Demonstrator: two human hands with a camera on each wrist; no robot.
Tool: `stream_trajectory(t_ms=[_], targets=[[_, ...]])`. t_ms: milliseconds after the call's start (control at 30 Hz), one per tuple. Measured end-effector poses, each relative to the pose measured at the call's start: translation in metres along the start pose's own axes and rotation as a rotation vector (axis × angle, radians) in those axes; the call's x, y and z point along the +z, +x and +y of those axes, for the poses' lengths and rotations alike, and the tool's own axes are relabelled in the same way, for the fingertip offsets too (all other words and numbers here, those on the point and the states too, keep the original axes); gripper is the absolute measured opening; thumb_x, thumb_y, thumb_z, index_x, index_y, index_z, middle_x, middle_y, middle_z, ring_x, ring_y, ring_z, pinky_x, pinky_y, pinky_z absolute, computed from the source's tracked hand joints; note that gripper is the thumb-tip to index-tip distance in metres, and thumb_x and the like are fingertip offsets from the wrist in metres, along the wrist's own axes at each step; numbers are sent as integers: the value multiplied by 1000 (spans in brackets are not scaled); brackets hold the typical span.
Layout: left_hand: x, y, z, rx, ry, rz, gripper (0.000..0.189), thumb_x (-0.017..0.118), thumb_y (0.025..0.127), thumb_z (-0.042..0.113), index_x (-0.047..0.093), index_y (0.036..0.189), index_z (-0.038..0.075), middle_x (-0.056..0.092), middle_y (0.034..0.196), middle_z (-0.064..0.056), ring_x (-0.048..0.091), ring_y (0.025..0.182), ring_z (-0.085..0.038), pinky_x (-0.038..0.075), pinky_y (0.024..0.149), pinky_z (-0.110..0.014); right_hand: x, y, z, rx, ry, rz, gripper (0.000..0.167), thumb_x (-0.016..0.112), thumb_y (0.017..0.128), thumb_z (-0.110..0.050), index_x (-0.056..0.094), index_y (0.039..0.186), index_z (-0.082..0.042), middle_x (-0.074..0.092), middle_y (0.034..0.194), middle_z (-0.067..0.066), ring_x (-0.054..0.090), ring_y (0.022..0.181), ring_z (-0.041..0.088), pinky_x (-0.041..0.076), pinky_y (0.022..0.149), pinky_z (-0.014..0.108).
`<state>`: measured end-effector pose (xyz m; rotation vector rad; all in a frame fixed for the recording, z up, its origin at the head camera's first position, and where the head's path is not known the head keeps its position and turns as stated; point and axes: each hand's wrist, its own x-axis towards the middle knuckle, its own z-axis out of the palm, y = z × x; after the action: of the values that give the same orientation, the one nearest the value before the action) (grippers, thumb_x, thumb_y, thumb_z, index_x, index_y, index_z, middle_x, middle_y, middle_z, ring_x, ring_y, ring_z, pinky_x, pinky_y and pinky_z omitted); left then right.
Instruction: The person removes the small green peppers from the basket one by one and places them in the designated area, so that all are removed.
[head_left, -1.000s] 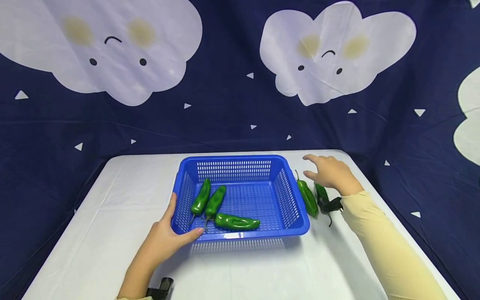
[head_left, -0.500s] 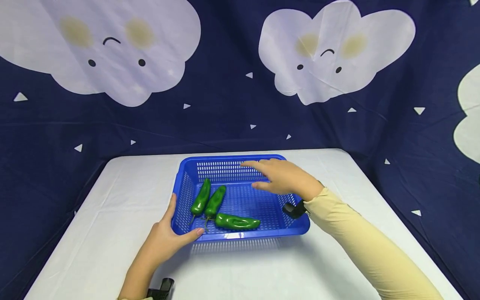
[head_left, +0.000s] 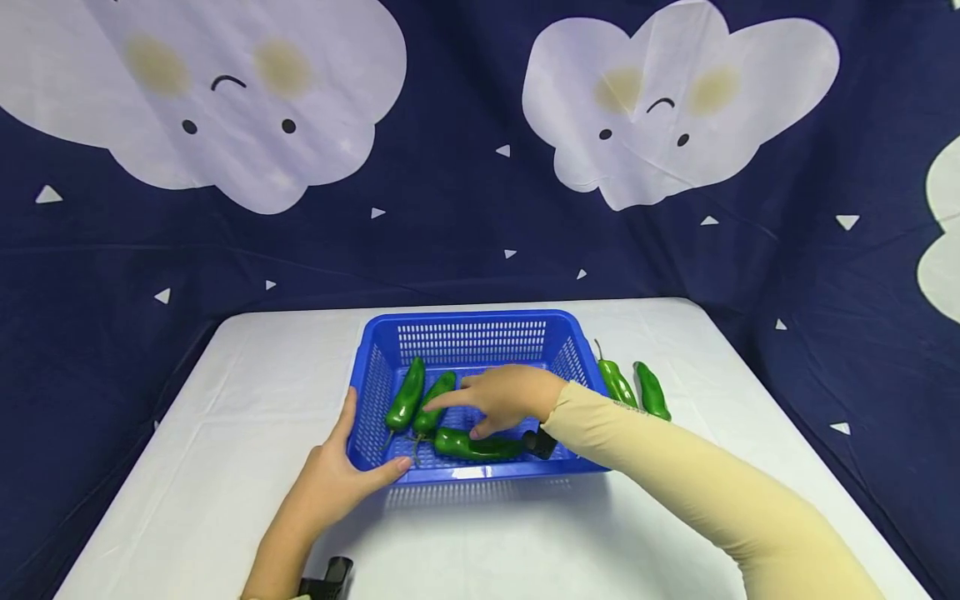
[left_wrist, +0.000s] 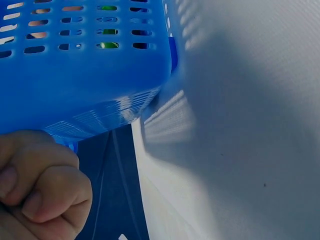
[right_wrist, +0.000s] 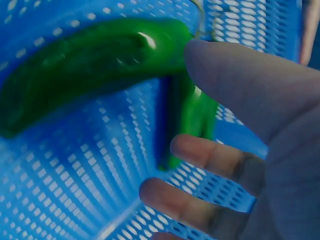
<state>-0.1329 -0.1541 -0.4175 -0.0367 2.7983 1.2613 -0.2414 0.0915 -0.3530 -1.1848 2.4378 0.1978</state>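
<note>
A white table (head_left: 225,467) carries a blue basket (head_left: 465,332). Its near-left corner is gripped by the left hand (head_left: 337,479), thumb on the front rim. Three green peppers lie inside; two more (head_left: 633,387) lie just right of the basket. The right hand (head_left: 504,398) is spread loosely over the nearest pepper (head_left: 472,446), holding nothing, thumb at or just above it. The pepper looks light, glossy and probably slippery, so it is best pinched across its thick middle, not the thin stem.
</note>
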Motion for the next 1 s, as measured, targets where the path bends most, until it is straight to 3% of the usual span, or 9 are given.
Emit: stream_trajectory(t_ms=[167,267,367,500,600,667,800,1000], targets=[[2,1,0,-1,1,-2,127,77,74,64,-6,161,23,63,127,-30,69,106,-38,54,91,-55,6,8,-3,-44,73,-105,80,68,95,-25,21,150,-58,47,149,3,60,67,10,55,70,26],[3,1,-1,-6,6,-5,127,77,74,65,-6,161,22,61,130,-31,68,109,-40,53,92,-57,8,11,-4,-81,95,-137,82,69,94,-17,25,150,-57,43,151,2,55,60,9,52,61,21],[2,1,-1,-9,13,-9,127,76,74,66,-6,161,22,59,132,-32,67,112,-41,52,94,-58,9,14,-6,-105,87,-162,79,69,93,-13,32,148,-56,35,157,1,58,71,9,52,63,20],[1,1,0,-15,19,-12,126,75,75,66,-7,160,23,58,134,-32,65,114,-43,51,95,-59,11,18,-6,-127,45,-192,74,70,92,-13,39,144,-56,35,158,-2,58,102,10,54,84,25],[1,0,0,-18,18,-14,126,75,75,65,-7,160,23,57,135,-32,64,115,-43,52,94,-59,15,19,-7,-135,17,-216,74,71,91,-17,39,144,-57,36,157,-4,51,122,10,49,102,33],[1,0,0,-16,18,-13,126,75,75,65,-7,160,22,57,135,-32,65,114,-43,52,93,-58,17,20,-8,-124,10,-227,75,73,90,-21,37,145,-58,34,159,-4,48,131,12,46,107,38],[1,0,1,-9,22,-7,125,75,75,65,-7,160,23,56,137,-32,64,116,-44,52,94,-59,19,20,-9,-78,0,-231,80,78,86,-23,36,143,-61,31,162,-1,50,130,14,49,102,40],[1,0,1,-15,30,-9,126,75,75,67,-7,160,22,53,140,-32,62,119,-45,51,96,-59,26,20,-5,4,-3,-226,86,83,80,-23,36,140,-65,26,165,4,60,112,16,55,82,34]])
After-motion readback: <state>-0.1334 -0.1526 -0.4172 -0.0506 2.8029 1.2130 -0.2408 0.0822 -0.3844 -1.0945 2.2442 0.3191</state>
